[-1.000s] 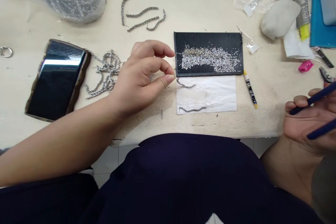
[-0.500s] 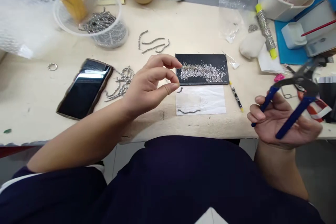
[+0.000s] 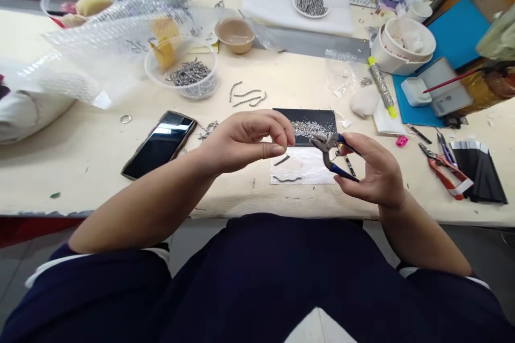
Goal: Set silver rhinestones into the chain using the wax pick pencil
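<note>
My left hand (image 3: 251, 139) is closed in a pinch above the work area; what sits between thumb and fingertip is too small to make out. Just below the pinch is a short dark piece of chain (image 3: 282, 160); I cannot tell if it hangs from the fingers or lies on the white paper (image 3: 311, 171). My right hand (image 3: 374, 169) holds blue-handled pliers (image 3: 330, 153), their jaws parted and pointing left. Behind the pliers, a black ridged tray (image 3: 301, 116) bears many tiny silver pieces. Another short chain (image 3: 287, 178) lies on the paper.
A phone (image 3: 159, 144) lies left, near loose chain (image 3: 209, 128). Behind it stands a clear tub (image 3: 215, 72) of chains. Cut chain lengths (image 3: 247, 97) lie beyond the tray. On the right are a wire spool (image 3: 382, 87), white containers (image 3: 402, 59) and orange-handled pliers (image 3: 446, 174).
The right hand has brought the pliers left and turned their jaws toward the left hand. The left hand keeps its pinch, thumb and fingers closer together. The camera view has tilted up, showing more table.
</note>
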A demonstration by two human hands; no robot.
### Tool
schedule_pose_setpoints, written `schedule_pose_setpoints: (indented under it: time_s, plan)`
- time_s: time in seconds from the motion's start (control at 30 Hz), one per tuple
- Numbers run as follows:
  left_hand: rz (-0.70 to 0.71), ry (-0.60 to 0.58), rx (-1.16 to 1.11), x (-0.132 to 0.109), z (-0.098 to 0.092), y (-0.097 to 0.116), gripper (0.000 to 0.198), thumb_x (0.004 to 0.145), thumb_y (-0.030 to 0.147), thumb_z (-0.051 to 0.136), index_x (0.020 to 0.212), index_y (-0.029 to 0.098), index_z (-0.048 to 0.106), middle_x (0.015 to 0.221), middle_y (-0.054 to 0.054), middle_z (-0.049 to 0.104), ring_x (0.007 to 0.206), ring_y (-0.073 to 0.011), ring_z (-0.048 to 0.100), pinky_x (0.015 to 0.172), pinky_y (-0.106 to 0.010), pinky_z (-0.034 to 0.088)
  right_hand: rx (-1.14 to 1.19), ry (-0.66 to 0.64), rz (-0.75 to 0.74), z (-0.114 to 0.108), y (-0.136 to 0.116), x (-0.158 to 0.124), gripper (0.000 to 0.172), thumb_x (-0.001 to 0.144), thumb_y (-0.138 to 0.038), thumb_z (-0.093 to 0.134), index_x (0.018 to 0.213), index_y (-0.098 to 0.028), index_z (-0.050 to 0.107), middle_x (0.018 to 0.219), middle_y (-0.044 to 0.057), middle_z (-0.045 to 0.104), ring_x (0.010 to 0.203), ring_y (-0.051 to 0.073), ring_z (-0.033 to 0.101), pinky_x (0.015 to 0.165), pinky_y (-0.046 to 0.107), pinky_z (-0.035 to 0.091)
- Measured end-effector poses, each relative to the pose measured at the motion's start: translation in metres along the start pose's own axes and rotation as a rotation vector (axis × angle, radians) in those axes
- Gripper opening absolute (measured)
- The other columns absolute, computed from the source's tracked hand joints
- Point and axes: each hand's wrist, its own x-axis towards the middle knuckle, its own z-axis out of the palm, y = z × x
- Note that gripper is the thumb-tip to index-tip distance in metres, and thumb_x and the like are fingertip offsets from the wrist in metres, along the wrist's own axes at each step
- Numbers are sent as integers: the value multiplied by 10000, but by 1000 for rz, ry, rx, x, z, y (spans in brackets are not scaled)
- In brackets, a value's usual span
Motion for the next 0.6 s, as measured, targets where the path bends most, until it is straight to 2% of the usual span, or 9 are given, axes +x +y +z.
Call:
schedule_pose_setpoints:
  time_s: [0.13,0.2,0.3,0.43,0.6]
  plan:
    - [25,-58,-68,18,0,6,357,911,552,909,747,257,794,926,-80,818,789,-187,726,752,-338,650,-258,65,-245,-2,9,16,935,860,-265,862,1712,-379,493,1369,130,824,1009,325,837,810,519,737]
    - [46,-76,-113,26,1,7,359,912,552,911,747,252,803,925,-81,810,788,-183,725,766,-335,652,-326,82,-325,-4,11,19,976,875,-284,864,1750,-363,439,1353,137,838,1067,343,846,789,506,728]
    - [78,-119,-171,35,2,8,319,905,511,928,758,247,826,897,-74,793,737,-161,698,761,-321,647,-378,85,-386,-9,12,22,957,905,-306,864,1761,-301,435,1367,160,843,1117,347,851,834,508,721]
    - [89,-152,-223,44,2,10,320,906,478,935,757,211,839,867,-86,774,685,-134,659,699,-277,618,-425,115,-451,-14,13,24,877,947,-326,856,1732,-199,488,1345,201,844,1047,320,855,833,474,708]
    - [93,-157,-270,49,4,9,317,887,466,951,746,202,844,856,-96,769,676,-134,649,657,-259,595,-458,139,-490,-18,12,29,824,991,-321,822,1734,-213,481,1356,184,848,1056,306,857,846,459,712]
